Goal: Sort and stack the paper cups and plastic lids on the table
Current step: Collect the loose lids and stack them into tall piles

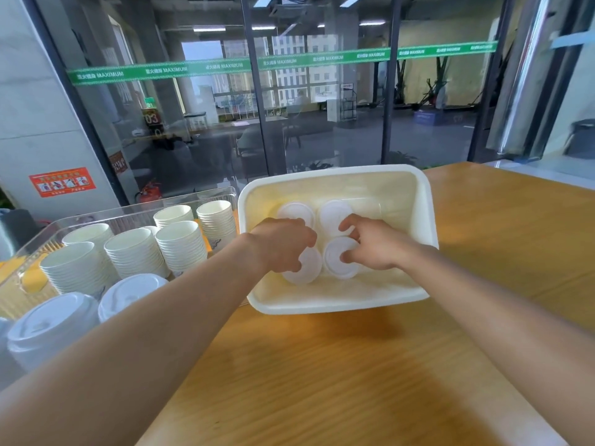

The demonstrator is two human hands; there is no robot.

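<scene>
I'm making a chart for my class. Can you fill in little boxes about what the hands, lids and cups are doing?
left hand: fingers curled on the near-left lid stack
right hand: fingers on the near-right lid stack
lid stacks in white tub: four, in a square
paper cups: nested stacks in the clear bin on the left
big lids: nearest, beside the cups
table: wooden

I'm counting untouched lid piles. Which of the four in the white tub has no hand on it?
The far-left pile: it lies clear beyond the left hand; hands cover or touch the other three.

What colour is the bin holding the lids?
Cream-white bin, seen in the head view.
</scene>
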